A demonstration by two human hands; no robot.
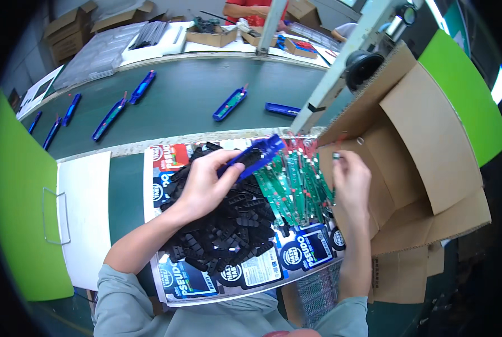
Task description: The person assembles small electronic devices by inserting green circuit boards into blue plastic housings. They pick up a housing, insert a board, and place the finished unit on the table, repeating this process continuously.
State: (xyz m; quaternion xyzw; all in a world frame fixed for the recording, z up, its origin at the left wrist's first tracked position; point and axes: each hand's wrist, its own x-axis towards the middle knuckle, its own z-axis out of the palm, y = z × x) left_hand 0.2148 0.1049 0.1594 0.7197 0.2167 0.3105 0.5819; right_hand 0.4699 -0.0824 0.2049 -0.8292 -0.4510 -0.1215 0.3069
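Note:
My left hand (206, 182) is closed around a blue plastic housing (269, 148), a long open shell tilted up to the right with a black part inside it. Below that hand spreads a heap of black plastic parts (223, 233). To the right of the heap lies a pile of narrow green circuit boards (298, 188) with red wires at their far ends. Beside these boards my right hand (352, 180) is raised, thumb and fingers pinched together. A small pale and dark tip shows at its fingertips; the rest of that thing is hidden.
An open cardboard box (397, 163) stands close on the right. Beyond the printed sheet (262, 269), a green conveyor belt (178, 95) carries several blue housings, some with boards inside. A metal post (332, 76) rises at its near edge. Across the belt is a person in red (251, 12).

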